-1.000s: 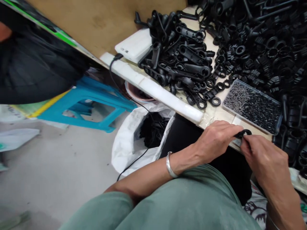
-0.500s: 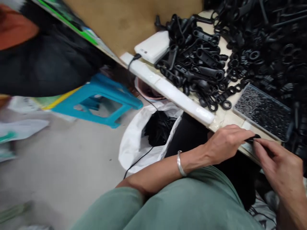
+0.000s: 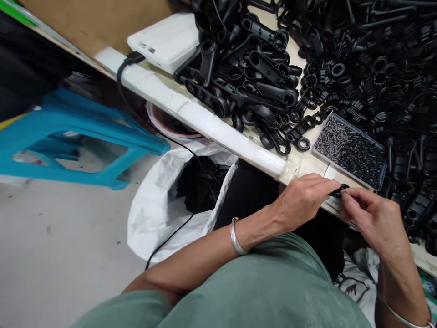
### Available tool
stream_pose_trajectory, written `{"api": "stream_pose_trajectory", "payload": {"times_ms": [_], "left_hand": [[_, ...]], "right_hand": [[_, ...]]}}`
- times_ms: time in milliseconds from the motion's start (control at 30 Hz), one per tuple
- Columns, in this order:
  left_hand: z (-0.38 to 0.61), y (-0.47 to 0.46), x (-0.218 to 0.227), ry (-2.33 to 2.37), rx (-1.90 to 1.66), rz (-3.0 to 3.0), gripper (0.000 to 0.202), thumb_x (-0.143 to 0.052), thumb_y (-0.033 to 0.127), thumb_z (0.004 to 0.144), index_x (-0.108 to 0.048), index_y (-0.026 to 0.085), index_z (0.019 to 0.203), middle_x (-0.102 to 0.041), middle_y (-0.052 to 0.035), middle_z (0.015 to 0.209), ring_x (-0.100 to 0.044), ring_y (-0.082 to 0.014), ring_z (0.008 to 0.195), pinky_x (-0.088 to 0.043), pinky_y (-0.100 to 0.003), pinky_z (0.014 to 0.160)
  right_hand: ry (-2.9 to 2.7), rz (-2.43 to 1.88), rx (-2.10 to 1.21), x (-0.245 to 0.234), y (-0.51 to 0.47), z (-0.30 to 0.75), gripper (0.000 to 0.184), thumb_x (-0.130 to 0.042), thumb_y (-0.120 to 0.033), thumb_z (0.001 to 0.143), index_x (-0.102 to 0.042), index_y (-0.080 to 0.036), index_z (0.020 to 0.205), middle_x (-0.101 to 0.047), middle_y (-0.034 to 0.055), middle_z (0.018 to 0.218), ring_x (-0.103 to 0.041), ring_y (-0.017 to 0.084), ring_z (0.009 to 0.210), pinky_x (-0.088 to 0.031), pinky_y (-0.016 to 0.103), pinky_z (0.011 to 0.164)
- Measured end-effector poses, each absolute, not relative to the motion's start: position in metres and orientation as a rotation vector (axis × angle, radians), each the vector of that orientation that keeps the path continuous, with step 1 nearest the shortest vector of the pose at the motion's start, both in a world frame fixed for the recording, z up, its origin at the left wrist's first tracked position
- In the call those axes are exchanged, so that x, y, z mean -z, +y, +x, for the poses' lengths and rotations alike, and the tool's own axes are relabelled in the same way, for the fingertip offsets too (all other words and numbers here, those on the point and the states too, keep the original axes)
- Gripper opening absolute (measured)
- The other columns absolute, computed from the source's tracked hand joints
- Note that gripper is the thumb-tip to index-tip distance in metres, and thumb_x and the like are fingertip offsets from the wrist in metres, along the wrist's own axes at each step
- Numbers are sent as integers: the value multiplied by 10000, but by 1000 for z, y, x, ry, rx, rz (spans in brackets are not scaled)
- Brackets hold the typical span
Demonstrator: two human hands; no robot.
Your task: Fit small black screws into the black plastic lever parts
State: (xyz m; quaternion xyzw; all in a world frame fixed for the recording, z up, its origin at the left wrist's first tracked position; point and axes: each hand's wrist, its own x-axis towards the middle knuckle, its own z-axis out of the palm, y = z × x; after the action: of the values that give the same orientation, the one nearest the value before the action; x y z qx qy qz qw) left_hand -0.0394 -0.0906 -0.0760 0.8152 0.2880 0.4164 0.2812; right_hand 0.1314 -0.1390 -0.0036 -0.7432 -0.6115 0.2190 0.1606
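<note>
At the bench's front edge, my left hand (image 3: 305,200) is closed round a small black plastic part (image 3: 337,190), one rounded end of which shows past the fingertips. My right hand (image 3: 373,212) meets it from the other side, thumb and forefinger pinched at that end; whether something tiny sits between them I cannot make out. Just beyond the hands lies a clear shallow box (image 3: 350,150) of small dark screws or pins. Behind it spreads a heap of black plastic handle-like parts (image 3: 269,68) and black rings (image 3: 337,69).
A white power bank-like box (image 3: 167,41) with a black cable stands at the bench's left. White padding (image 3: 201,120) lines the front edge. Below are a white sack (image 3: 146,218) holding black parts, a round bucket (image 3: 155,119) and a blue plastic stool (image 3: 85,150).
My view has shifted right and closer, so the bench and stool slide left in the picture. Both hands stay together at the black part, with little change in their grip.
</note>
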Motion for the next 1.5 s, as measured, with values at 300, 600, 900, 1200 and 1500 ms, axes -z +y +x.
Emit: {"api": "stream_pose_trajectory", "payload": {"times_ms": [300,600,900,1200,1500], "left_hand": [[-41,-90,73,747,-1143,2159,185,-499,102,979,-635,133,1100,-746,-54,975,-696,-142,918,-578,-264,871],[-39,-91,75,722,-1272,2073,192,-495,78,975,-637,115,1099,-756,-63,978,-712,-136,934,-597,-259,884],[-38,-95,74,762,-1415,1990,180,-629,95,928,-628,135,1103,-767,-57,1021,-736,-139,926,-617,-246,873],[-36,-107,61,811,-1501,1941,162,-655,79,909,-636,131,1061,-773,-37,969,-737,-112,890,-610,-208,864],[-35,-115,59,814,-1526,1918,172,-661,63,895,-646,132,1051,-771,-46,972,-742,-123,913,-611,-210,896]], "right_hand": [[-1867,-2127,-492,-2,-136,126,269,-515,-374,865,-662,-207,712,-634,-9,518,-592,147,426,-425,240,481],[-2340,-2238,303,2,-140,95,307,-366,-199,962,-587,-166,751,-617,88,578,-572,213,431,-281,304,451],[-1221,-2072,-780,9,-151,131,347,-715,-518,808,-688,-174,846,-681,25,600,-657,166,516,-559,268,539],[-621,-1520,-1054,18,-153,100,632,-900,-319,646,-590,-226,1190,-757,22,944,-735,170,800,-648,310,724],[-465,-1508,-974,22,-142,91,469,-882,-231,512,-703,-187,943,-708,-6,777,-658,120,647,-575,217,581]]}}
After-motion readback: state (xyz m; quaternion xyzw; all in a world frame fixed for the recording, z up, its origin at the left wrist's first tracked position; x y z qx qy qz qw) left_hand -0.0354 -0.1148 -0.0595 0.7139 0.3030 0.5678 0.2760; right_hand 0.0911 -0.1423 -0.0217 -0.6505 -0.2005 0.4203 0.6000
